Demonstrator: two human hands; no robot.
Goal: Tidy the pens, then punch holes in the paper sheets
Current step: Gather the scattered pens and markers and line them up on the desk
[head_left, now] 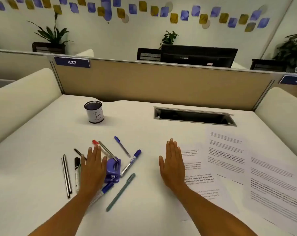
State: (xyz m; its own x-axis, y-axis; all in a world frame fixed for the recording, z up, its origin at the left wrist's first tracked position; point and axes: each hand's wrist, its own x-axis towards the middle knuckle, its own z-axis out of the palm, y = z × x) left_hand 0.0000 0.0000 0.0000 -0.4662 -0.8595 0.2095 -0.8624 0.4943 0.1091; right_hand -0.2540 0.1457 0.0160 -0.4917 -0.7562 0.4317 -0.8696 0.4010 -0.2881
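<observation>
Several pens and markers lie scattered on the white desk, among them a blue-capped marker (131, 162), a teal pen (121, 191), a thin blue pen (122, 146) and two dark pens (66, 175). A purple hole punch (113, 170) sits in their middle. My left hand (93, 165) lies flat with straight fingers over the pens, just left of the punch. My right hand (172, 163) is flat too, on the left edge of a printed sheet (199, 169). More printed sheets (227, 152) spread to the right. A mesh pen cup (94, 114) marked "B" stands behind.
A cable slot (194, 115) opens in the desk at the back right. A tan partition (161, 82) closes the far side, with cream side panels left and right. A black monitor (198, 55) stands beyond it.
</observation>
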